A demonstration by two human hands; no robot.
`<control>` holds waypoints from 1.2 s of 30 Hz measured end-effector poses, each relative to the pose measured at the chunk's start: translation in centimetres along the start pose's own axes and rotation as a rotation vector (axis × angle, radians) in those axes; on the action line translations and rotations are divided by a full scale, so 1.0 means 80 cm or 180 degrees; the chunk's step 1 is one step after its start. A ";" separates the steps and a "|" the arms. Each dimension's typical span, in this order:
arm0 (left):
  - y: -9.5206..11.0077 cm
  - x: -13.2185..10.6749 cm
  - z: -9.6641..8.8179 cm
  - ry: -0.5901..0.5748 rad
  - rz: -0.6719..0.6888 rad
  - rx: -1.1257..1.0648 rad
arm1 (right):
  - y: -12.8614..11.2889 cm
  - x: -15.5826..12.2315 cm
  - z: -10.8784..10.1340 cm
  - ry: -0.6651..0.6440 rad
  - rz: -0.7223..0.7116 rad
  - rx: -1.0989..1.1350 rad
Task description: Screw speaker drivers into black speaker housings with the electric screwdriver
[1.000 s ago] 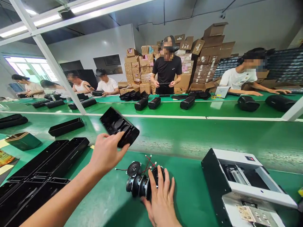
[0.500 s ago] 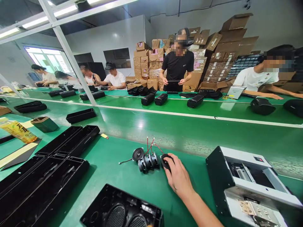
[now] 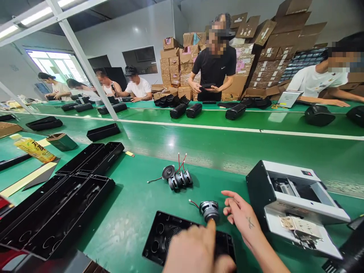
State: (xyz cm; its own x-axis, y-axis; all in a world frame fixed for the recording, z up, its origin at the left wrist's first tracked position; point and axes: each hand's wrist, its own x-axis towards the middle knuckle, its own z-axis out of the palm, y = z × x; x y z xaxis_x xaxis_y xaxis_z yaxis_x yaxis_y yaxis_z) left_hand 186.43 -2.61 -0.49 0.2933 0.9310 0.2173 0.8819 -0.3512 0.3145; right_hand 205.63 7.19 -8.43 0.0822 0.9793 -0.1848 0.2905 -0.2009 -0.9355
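A black speaker housing (image 3: 167, 237) with round holes lies face up on the green bench, close to me. My left hand (image 3: 193, 250) is closed over its right end, with one finger reaching up to touch a small round speaker driver (image 3: 209, 210) with a red wire at the housing's far edge. My right hand (image 3: 241, 216) lies just right of that driver with its fingers stretched out and apart. Their tips are next to the driver and not wrapped round it. A cluster of several more drivers (image 3: 178, 178) with red and black wires sits farther out.
Long black housings (image 3: 57, 204) are stacked at the left. A black-and-white machine (image 3: 292, 204) stands at the right. A drink bottle (image 3: 34, 149) and a green tin (image 3: 61, 141) sit far left. Co-workers stand across the green conveyor (image 3: 227, 151), in front of stacked cardboard boxes (image 3: 256, 49).
My left hand brought the black housing down from the air to the bench in front of me. My right hand drew one driver from the cluster back to the housing's edge.
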 end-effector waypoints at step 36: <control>-0.203 0.139 -0.086 -0.1271 -0.0658 0.0693 | -0.070 -0.009 -0.021 -0.0602 0.0252 -0.0034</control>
State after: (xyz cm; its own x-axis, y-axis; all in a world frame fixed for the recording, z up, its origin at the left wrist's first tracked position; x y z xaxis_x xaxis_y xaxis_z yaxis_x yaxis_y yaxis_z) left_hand 172.84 12.78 3.19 0.1851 0.9593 -0.2134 0.9806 -0.1660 0.1044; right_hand 205.57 7.59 -2.59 -0.0750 0.9472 -0.3118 0.3003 -0.2767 -0.9128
